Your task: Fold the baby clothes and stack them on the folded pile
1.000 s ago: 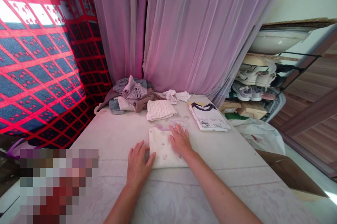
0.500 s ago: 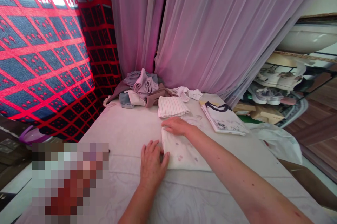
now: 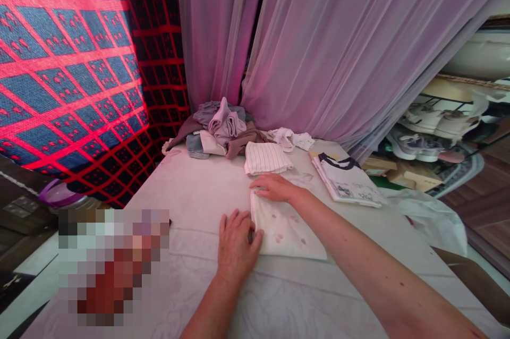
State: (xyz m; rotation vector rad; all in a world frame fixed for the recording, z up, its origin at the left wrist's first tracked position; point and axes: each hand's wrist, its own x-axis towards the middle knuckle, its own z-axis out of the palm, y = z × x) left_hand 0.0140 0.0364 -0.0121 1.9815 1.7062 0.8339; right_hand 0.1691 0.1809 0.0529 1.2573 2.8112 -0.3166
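Note:
A folded white garment with small purple and pink spots [image 3: 285,230] lies flat on the bed. My left hand [image 3: 238,246] rests along its left edge, fingers stretched out and the thumb touching the near-left part of the cloth. Across the garment's far edge lies my right hand [image 3: 274,188], palm down with its fingers extended flat near the far-left corner. My right forearm covers part of the garment's right side. Just beyond the right hand sits a folded white striped garment [image 3: 268,159].
A heap of clothes [image 3: 225,129] is at the far left of the bed [image 3: 191,190]. White printed garments [image 3: 292,139] lie beside it. Folded T-shirts [image 3: 350,182] are stacked to the right. Purple curtains [image 3: 326,52] hang behind; a shoe rack [image 3: 434,132] stands right. A pixelated area is at left.
The view has turned slightly to the left, so everything sits a little further right. Both hands stay nearly in place on the spotted garment.

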